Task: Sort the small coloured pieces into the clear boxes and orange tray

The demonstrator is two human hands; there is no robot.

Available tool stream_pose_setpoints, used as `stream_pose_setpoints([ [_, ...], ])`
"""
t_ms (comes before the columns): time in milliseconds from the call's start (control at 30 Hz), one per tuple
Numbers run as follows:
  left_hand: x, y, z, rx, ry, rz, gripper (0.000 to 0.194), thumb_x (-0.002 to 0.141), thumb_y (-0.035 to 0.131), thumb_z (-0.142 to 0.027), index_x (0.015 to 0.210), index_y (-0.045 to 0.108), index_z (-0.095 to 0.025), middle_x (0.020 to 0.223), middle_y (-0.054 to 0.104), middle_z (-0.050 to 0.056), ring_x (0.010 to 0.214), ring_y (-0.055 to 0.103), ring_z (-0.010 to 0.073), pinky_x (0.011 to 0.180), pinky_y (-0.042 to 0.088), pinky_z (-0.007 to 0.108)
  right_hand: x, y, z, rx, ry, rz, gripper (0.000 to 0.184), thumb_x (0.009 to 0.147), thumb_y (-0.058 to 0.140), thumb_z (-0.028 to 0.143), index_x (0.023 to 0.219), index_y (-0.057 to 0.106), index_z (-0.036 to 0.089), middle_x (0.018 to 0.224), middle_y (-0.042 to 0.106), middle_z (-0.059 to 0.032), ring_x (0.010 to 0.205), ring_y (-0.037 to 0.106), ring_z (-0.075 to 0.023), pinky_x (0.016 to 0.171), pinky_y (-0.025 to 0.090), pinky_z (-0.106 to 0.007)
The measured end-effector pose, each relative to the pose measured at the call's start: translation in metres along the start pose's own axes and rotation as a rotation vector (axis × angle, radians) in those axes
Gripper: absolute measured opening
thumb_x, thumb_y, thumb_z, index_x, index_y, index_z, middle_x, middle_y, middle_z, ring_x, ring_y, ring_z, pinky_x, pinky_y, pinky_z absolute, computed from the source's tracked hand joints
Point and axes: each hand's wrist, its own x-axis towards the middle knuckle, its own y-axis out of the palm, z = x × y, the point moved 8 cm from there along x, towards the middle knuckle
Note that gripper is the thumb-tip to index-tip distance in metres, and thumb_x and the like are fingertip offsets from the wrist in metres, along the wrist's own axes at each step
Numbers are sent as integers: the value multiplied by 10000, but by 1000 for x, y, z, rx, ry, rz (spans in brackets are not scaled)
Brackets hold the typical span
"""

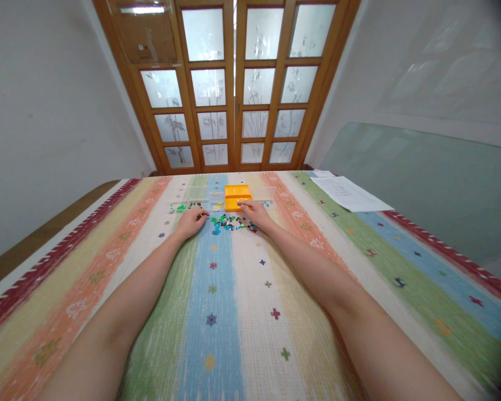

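Observation:
A loose pile of tiny multicoloured pieces [229, 224], mostly green, blue and dark red, lies on the striped tablecloth. My left hand [191, 222] rests at the pile's left side, thumb and fingertips drawn together; anything between them is too small to make out. Over the front of an open orange box [237, 191], my right hand [255, 213] has its fingertips bent together, and what they hold, if anything, is hidden. Clear trays flank the box: green pieces [178, 208] and dark brown pieces [196, 205] on the left, yellow pieces [217, 206] close by, blue pieces [266, 204] on the right.
A patterned, striped tablecloth [211, 345] covers the table. White paper sheets [350, 193] lie at the far right. Beyond the table's far edge stands a wooden door with frosted panes [256, 89]. A pale green glass panel [421, 184] leans by the right wall.

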Motion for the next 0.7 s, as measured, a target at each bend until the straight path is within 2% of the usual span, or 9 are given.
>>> stream_pose_setpoints([
  [167, 0, 3, -1, 13, 8, 25, 271, 948, 537, -288, 1039, 778, -201, 1011, 741, 75, 878, 643, 226, 834, 497, 370, 4, -15, -19, 125, 112, -128, 283, 971, 568, 286, 1107, 809, 226, 1202, 784, -67, 1140, 721, -230, 1066, 529, -407],
  [333, 1, 6, -4, 32, 34, 52, 264, 937, 549, -283, 1043, 779, -208, 1013, 741, 75, 926, 650, 238, 868, 505, 385, 5, -20, -33, 131, 174, -179, 291, 946, 567, 279, 1108, 803, 230, 1208, 780, -69, 1146, 715, -234, 1079, 526, -428],
  [533, 1, 9, -12, 80, 89, 86, 252, 927, 576, -273, 1061, 779, -209, 1024, 727, 79, 966, 654, 242, 909, 513, 387, 6, -20, -26, -91, 42, -159, 324, 928, 590, 239, 1200, 765, 224, 1279, 742, -88, 1219, 660, -252, 1136, 471, -452],
  [700, 0, 12, -22, 135, 105, 106, 249, 910, 607, -272, 1083, 777, -217, 1055, 712, 82, 986, 654, 248, 911, 514, 379, 5, -16, -16, -216, -58, -111, 283, 917, 582, 205, 1134, 763, 211, 1206, 750, -96, 1159, 657, -266, 1091, 483, -451],
])
